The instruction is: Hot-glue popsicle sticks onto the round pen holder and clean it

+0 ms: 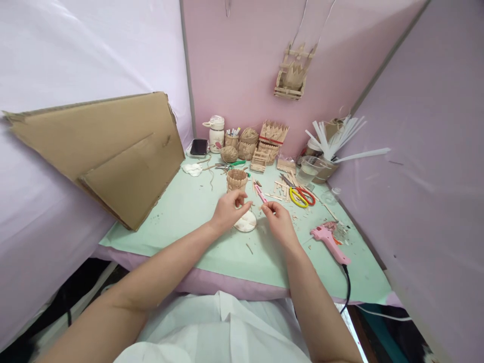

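Observation:
My left hand hovers just in front of a small cup covered in wooden pieces, its thumb and forefinger apart with nothing visible between them. Partly under that hand is a round white disc on the table. To the right, the fingertips of my right hand are pinched together; what they hold, if anything, is too small to make out. A pink craft knife lies at those fingertips, and whether they touch it is unclear.
Scissors and wood scraps lie right of centre. A pink glue gun with a black cord rests at the right. Cardboard leans at the left. Behind are twine, a bottle and glue sticks.

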Motion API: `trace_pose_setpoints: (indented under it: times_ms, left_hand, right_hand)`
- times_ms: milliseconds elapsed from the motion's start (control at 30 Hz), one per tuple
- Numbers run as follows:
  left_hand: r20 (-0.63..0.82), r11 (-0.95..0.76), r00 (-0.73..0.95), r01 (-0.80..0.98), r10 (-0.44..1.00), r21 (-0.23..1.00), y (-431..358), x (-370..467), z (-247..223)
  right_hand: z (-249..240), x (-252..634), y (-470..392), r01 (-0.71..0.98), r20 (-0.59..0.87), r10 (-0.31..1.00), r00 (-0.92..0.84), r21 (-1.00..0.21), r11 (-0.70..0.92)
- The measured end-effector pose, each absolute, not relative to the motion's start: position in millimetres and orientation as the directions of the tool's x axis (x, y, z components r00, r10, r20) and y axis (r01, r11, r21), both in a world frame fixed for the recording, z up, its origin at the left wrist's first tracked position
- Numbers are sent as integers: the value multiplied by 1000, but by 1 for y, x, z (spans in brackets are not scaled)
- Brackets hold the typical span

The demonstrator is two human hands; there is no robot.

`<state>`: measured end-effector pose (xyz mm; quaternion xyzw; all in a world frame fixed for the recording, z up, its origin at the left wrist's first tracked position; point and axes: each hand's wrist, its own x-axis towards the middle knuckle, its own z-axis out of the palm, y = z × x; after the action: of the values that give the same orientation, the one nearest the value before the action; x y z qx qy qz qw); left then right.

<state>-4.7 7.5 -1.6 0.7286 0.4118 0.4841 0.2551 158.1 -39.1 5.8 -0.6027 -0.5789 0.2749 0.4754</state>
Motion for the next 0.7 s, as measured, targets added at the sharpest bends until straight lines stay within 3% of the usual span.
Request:
trace_pose_setpoints:
  times_ms: [67, 167, 367, 533, 700]
  left_hand:
    - [621, -558, -3, 437, 784, 706, 14, -10, -1]
    - [599, -480, -152, 461, 786, 746, 30, -17, -7]
    - [265, -249, -4, 332, 964, 910, 60, -21, -23]
    - [268, -279, 77, 252, 960, 927, 64, -16, -21]
    - [237, -244, 69, 123, 969, 962, 62, -14, -15]
  right_hand:
    - [8, 159, -40, 409, 206, 955, 212, -906, 105]
    - [9, 159, -40, 375, 200, 952, 233, -921, 102]
    - [4, 160, -38, 278, 199, 955, 221, -951, 134]
    - [16, 156, -35, 194, 224, 954, 198, -963, 186]
    - [34, 143, -18, -38, 144, 966, 217, -987, 155]
